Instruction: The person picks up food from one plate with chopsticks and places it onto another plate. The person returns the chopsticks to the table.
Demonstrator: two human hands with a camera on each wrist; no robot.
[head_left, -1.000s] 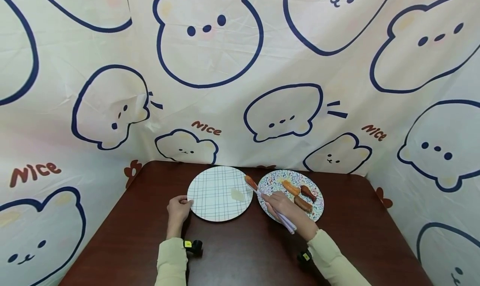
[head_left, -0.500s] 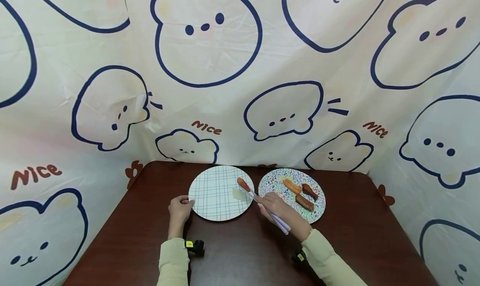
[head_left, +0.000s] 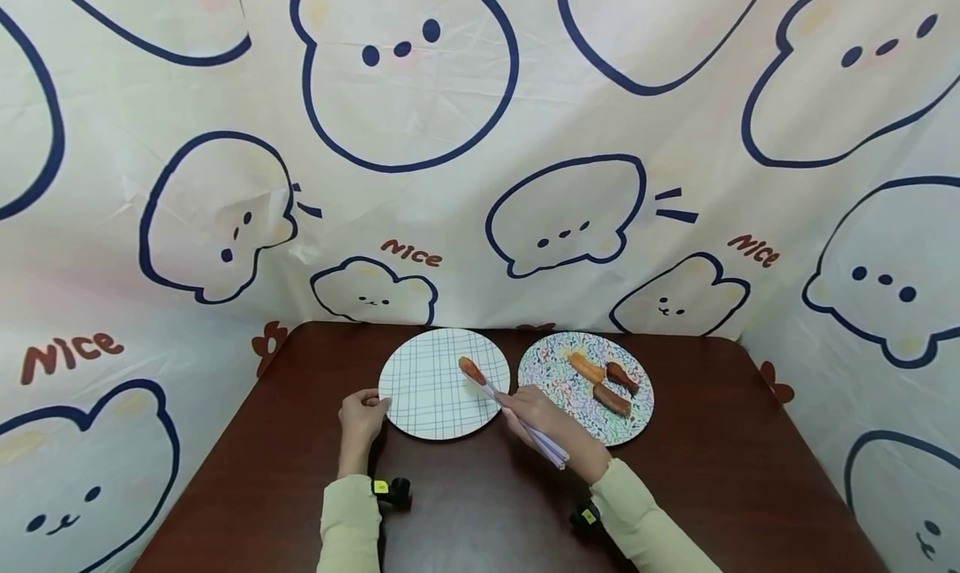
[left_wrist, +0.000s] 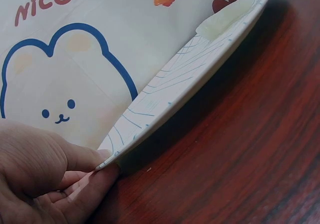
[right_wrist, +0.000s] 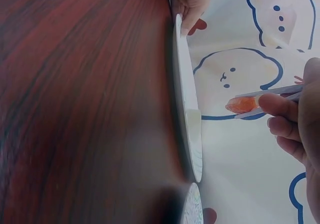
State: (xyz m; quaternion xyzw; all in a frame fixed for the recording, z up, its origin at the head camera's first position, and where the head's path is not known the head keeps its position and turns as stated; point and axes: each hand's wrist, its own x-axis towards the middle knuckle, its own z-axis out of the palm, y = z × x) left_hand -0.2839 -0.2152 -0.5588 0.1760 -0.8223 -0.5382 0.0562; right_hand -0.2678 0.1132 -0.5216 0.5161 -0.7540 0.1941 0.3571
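The right hand (head_left: 538,414) now sits farther left than a second ago, and the orange-brown food piece (head_left: 471,369) with it: in the first head view its tip is only at the right edge of the grid plate (head_left: 420,381), and here it hangs over that plate, a little right of the middle. This means, I judge, that the carry across from the speckled plate (head_left: 543,364) is well along, with the letting go not yet done. The right wrist view shows the piece caught between the chopsticks (head_left: 551,448) and clear of the plate; the right fingers are curled around the sticks and pinch them. The left hand (head_left: 362,414) keeps the same spot, thumb over and fingers under the grid plate's left rim, pinching it.

Counted, there are two plates side by side on the far part of the worktop (head_left: 450,506), two chopsticks and one carried piece. One pale slice (left_wrist: 225,20) lies on the right part of the grid plate. Three pieces lie unmoved on the speckled plate: a yellow-orange strip (head_left: 585,367) farthest, a dark drumstick (head_left: 622,379) to the right, a brown chunk (head_left: 611,399) nearest.
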